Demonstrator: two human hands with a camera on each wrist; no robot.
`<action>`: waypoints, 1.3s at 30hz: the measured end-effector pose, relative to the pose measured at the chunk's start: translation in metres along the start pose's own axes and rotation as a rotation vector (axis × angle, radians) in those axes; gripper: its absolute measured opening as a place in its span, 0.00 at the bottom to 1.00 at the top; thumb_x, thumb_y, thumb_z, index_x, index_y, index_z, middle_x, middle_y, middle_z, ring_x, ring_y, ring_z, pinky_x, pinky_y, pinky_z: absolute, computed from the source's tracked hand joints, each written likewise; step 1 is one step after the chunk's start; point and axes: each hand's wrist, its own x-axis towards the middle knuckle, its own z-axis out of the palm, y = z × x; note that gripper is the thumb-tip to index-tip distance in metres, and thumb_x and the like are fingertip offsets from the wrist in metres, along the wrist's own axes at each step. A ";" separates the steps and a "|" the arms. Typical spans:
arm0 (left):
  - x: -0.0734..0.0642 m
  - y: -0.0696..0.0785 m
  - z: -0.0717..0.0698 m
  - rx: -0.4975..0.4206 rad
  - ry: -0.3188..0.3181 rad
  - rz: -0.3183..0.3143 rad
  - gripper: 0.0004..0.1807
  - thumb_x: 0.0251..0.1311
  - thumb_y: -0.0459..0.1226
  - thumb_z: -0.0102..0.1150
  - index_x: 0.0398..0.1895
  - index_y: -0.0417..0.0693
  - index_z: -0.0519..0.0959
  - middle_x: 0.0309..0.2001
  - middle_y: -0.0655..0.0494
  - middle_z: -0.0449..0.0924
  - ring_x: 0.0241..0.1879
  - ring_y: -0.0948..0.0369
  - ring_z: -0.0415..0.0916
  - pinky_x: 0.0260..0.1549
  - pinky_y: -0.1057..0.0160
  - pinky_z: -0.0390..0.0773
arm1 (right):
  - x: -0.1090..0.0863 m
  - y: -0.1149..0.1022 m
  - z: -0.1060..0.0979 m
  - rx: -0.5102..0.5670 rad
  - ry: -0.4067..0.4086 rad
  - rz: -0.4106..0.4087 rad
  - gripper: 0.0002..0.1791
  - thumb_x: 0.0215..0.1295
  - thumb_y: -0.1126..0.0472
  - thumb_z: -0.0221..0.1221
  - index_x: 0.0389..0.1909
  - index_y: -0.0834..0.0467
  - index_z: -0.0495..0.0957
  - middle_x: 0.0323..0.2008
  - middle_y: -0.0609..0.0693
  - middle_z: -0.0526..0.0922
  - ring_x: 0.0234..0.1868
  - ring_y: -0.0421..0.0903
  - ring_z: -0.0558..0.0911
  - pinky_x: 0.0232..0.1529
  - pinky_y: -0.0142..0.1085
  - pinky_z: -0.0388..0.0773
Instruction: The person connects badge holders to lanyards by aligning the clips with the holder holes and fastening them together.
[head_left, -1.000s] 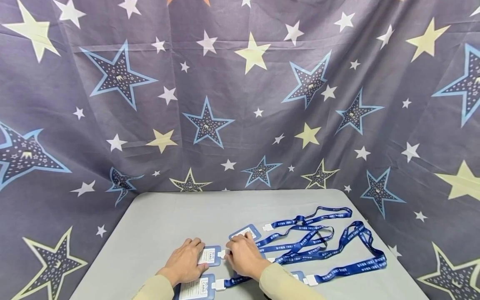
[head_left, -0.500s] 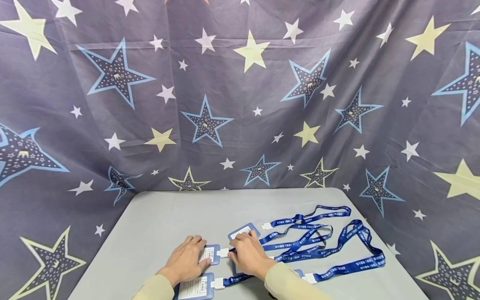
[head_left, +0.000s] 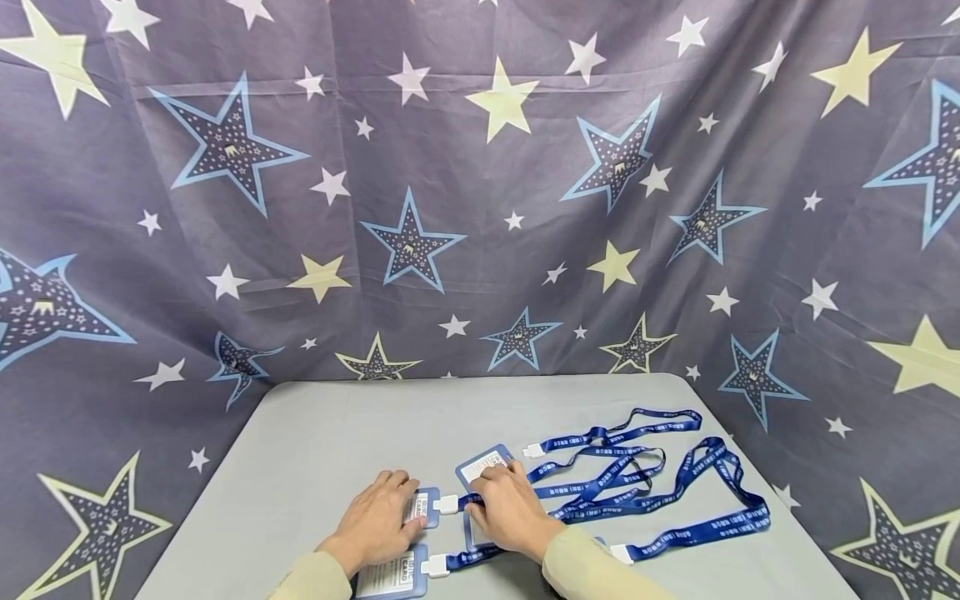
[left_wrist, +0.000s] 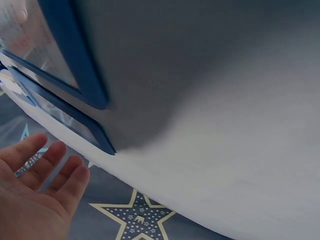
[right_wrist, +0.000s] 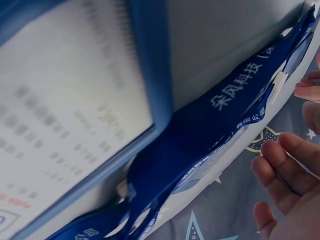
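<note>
In the head view my left hand (head_left: 375, 517) lies with fingers extended over a blue-framed ID badge (head_left: 431, 500), covering part of it. Just below is a second badge (head_left: 390, 579) with a white clip. My right hand (head_left: 513, 508) touches the blue lanyard (head_left: 470, 500) beside the upper badge's clip (head_left: 447, 505). Its fingers look loosely bent in the right wrist view. Another badge (head_left: 480, 464) sits beyond its fingertips, and one more badge (head_left: 474, 535) is largely hidden beneath that hand.
Several printed blue lanyards (head_left: 615, 483) spread across the right side of the grey table (head_left: 330, 425), overlapping one another. A loose white clip (head_left: 533, 451) and another clip (head_left: 621, 553) mark their near ends. A star-patterned cloth (head_left: 480, 167) hangs behind the table.
My right hand has slid rightward from the clip along the lanyard, uncovering more strap and the edge of the badge beneath. The left hand stays on its badge.
</note>
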 end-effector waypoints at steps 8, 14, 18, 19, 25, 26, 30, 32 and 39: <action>0.001 0.011 -0.005 -0.012 0.009 0.034 0.34 0.63 0.54 0.66 0.63 0.40 0.78 0.61 0.43 0.76 0.64 0.46 0.71 0.64 0.42 0.72 | -0.011 0.008 -0.006 -0.011 -0.003 0.007 0.14 0.66 0.50 0.68 0.46 0.54 0.87 0.40 0.44 0.86 0.45 0.42 0.80 0.51 0.41 0.67; 0.002 0.018 -0.006 -0.023 0.011 0.047 0.33 0.63 0.53 0.66 0.64 0.40 0.77 0.60 0.43 0.77 0.63 0.47 0.72 0.64 0.42 0.72 | -0.016 0.012 -0.013 0.000 -0.015 0.032 0.16 0.66 0.49 0.67 0.49 0.54 0.86 0.42 0.44 0.86 0.47 0.43 0.81 0.54 0.43 0.67; 0.002 0.020 -0.003 -0.015 0.013 0.063 0.34 0.64 0.54 0.64 0.64 0.40 0.77 0.60 0.42 0.77 0.63 0.46 0.72 0.65 0.41 0.72 | -0.021 0.016 -0.014 0.014 -0.016 0.044 0.17 0.67 0.50 0.67 0.50 0.55 0.86 0.46 0.46 0.87 0.50 0.45 0.81 0.59 0.49 0.68; 0.002 0.021 -0.002 -0.012 0.015 0.067 0.34 0.64 0.54 0.64 0.64 0.40 0.77 0.60 0.42 0.77 0.63 0.46 0.72 0.65 0.41 0.71 | -0.022 0.018 -0.013 0.016 -0.020 0.050 0.17 0.67 0.49 0.66 0.50 0.55 0.86 0.47 0.47 0.87 0.52 0.46 0.82 0.61 0.50 0.68; 0.002 0.027 -0.001 -0.005 0.025 0.078 0.33 0.65 0.55 0.63 0.62 0.41 0.78 0.59 0.44 0.77 0.63 0.46 0.72 0.61 0.39 0.74 | -0.029 0.022 -0.013 0.023 -0.004 0.063 0.17 0.66 0.50 0.67 0.50 0.56 0.85 0.48 0.48 0.87 0.53 0.47 0.82 0.63 0.54 0.67; 0.002 0.028 -0.001 -0.006 0.023 0.077 0.32 0.65 0.55 0.62 0.63 0.41 0.78 0.59 0.45 0.77 0.63 0.46 0.72 0.61 0.39 0.74 | -0.030 0.023 -0.013 0.024 0.002 0.060 0.17 0.66 0.51 0.67 0.50 0.56 0.85 0.48 0.48 0.87 0.53 0.47 0.82 0.62 0.53 0.68; 0.002 0.034 -0.001 -0.009 0.004 0.066 0.33 0.66 0.55 0.61 0.64 0.40 0.77 0.61 0.44 0.76 0.64 0.46 0.71 0.62 0.39 0.73 | -0.034 0.026 -0.014 0.031 0.013 0.064 0.18 0.66 0.50 0.68 0.51 0.57 0.85 0.49 0.49 0.87 0.54 0.48 0.82 0.62 0.54 0.68; 0.002 0.036 -0.001 -0.010 -0.004 0.062 0.34 0.67 0.56 0.61 0.65 0.40 0.77 0.62 0.43 0.76 0.65 0.45 0.70 0.64 0.38 0.72 | -0.036 0.028 -0.014 0.037 0.004 0.077 0.19 0.66 0.50 0.67 0.52 0.57 0.85 0.50 0.49 0.87 0.55 0.49 0.82 0.63 0.55 0.68; 0.002 0.041 0.003 0.013 0.026 0.104 0.33 0.66 0.56 0.61 0.63 0.40 0.78 0.60 0.44 0.77 0.64 0.46 0.71 0.64 0.42 0.72 | -0.041 0.037 -0.018 0.042 -0.015 0.111 0.20 0.67 0.49 0.66 0.53 0.57 0.84 0.50 0.50 0.87 0.56 0.50 0.81 0.64 0.56 0.67</action>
